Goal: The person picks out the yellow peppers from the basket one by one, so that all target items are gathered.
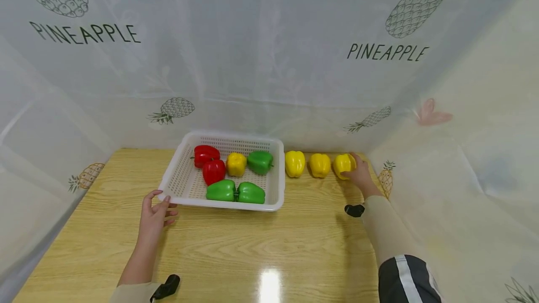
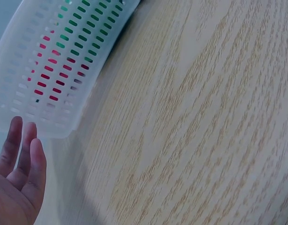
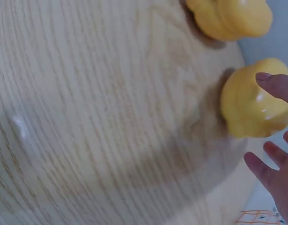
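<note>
A white plastic basket (image 1: 275, 191) with slotted walls holds two red bell peppers (image 1: 214, 172), a yellow one and several green bell peppers (image 1: 251, 192). At its near left corner, my left hand (image 1: 155, 214) grips the rim between thumb and finger; the other fingers (image 2: 37, 161) extend loosely below. To the right of the basket, three yellow bell peppers stand in a row. My right hand (image 1: 360, 174) holds the rightmost yellow bell pepper (image 1: 342, 166), its thumb laid over the side. In the right wrist view, several fingers (image 3: 261, 168) stand apart from that pepper.
The wooden table (image 1: 252, 242) carries everything. Beside the held pepper are the middle yellow bell pepper (image 1: 319, 165) and another yellow bell pepper (image 1: 294, 163) near the basket wall. A pale pineapple-print sheet (image 1: 269, 60) hangs behind and along both sides.
</note>
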`<move>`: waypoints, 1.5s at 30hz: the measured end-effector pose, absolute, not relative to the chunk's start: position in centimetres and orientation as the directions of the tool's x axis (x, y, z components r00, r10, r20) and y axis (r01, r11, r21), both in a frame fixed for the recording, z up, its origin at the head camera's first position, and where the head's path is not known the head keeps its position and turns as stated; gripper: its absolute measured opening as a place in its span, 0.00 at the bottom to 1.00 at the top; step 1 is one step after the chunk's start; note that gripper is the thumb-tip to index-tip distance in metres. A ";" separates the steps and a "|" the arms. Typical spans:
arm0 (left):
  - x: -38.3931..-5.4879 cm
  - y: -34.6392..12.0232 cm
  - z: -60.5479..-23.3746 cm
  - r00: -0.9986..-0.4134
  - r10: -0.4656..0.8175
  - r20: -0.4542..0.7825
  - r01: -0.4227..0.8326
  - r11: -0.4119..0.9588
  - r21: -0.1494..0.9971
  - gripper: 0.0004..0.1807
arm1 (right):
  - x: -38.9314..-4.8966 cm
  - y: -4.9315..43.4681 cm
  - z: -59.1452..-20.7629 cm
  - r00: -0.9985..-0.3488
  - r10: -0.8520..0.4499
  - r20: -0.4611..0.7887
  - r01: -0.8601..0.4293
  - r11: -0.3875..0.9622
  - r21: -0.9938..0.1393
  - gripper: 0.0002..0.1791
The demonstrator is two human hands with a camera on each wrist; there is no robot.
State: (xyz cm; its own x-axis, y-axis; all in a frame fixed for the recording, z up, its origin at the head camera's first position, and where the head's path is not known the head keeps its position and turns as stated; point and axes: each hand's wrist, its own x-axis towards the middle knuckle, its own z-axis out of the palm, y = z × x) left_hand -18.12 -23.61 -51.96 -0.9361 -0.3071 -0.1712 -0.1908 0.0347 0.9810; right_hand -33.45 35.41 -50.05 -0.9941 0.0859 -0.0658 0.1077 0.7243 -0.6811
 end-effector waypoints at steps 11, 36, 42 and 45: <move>-17.9 -23.7 -52.2 -0.943 -0.306 -0.128 -0.150 0.048 0.988 0.16 | -32.8 34.0 -45.8 -0.999 0.045 0.009 0.025 0.711 -0.702 0.45; -17.9 -23.6 -52.0 -0.938 -0.314 -0.148 -0.177 0.067 0.982 0.19 | -32.3 21.2 -42.3 -0.942 -0.336 0.007 -0.217 0.592 -0.776 0.37; -17.9 -23.5 -52.0 -0.937 -0.318 -0.144 -0.175 0.071 0.982 0.19 | -32.7 18.9 -43.0 -0.932 -0.362 0.017 -0.230 0.555 -0.799 0.36; -17.8 -23.5 -51.9 -0.936 -0.319 -0.146 -0.179 0.076 0.981 0.20 | -32.7 17.9 -43.1 -0.921 -0.388 0.029 -0.261 0.561 -0.786 0.36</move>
State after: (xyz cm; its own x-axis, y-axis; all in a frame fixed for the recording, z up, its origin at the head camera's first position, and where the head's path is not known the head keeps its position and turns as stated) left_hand -17.80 -23.50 -51.95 -0.9363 -0.3194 -0.1457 -0.1788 0.0765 0.9809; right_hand -32.68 17.93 -43.06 -0.9213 -0.3877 0.0290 -0.2607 0.5606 -0.7859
